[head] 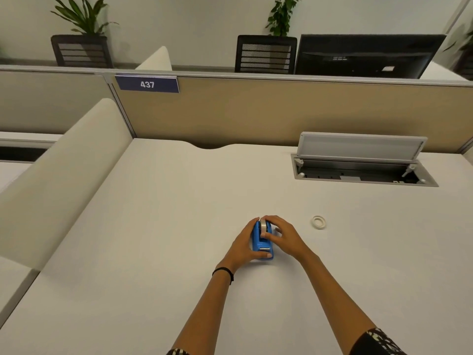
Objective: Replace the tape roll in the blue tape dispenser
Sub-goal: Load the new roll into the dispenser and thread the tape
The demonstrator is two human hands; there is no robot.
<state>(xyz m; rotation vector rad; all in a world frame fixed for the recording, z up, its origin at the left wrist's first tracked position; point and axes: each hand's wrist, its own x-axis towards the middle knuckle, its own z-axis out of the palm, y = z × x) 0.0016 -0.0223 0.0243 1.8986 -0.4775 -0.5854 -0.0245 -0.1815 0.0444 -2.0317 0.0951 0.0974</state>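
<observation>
On the desk, front and centre: here's how it all sits right now.

Dispenser: the blue tape dispenser point(261, 243) stands upright on the white desk point(153, 226), cutter end pointing toward the person, pretty much dead centre between both arms.

Roll in it: a tape roll point(263, 226) sits in the top slot of the dispenser, greyish-clear, only its upper edge showing.

Left hand: the left hand point(244, 245) is wrapped around the dispenser's left side, fingers up by the far end, thumb lying along the near bottom edge. So it's closed on the dispenser body.

Right hand: the right hand point(282, 238) comes over from the right, fingers curled across the top of the roll, thumb pressed on the roll's near side. Gripping the roll, looks like a pinch.

Wrist: a black hair tie point(224, 272) sits on the left wrist.

Other ring: a small white tape ring point(319, 222) lies flat on the desk off to the right of the hands, clearly apart from them. Can't tell if it's a full roll or just a core, too small.

Cable box: a grey cable hatch point(363, 162) is set into the desk further back on the right, lid propped open.

Back wall: a tan partition point(256, 111) with a blue "437" label point(147, 84).

Beyond that: mesh chairs point(265, 54), a dark monitor point(368, 56) and potted plants point(281, 14).
</observation>
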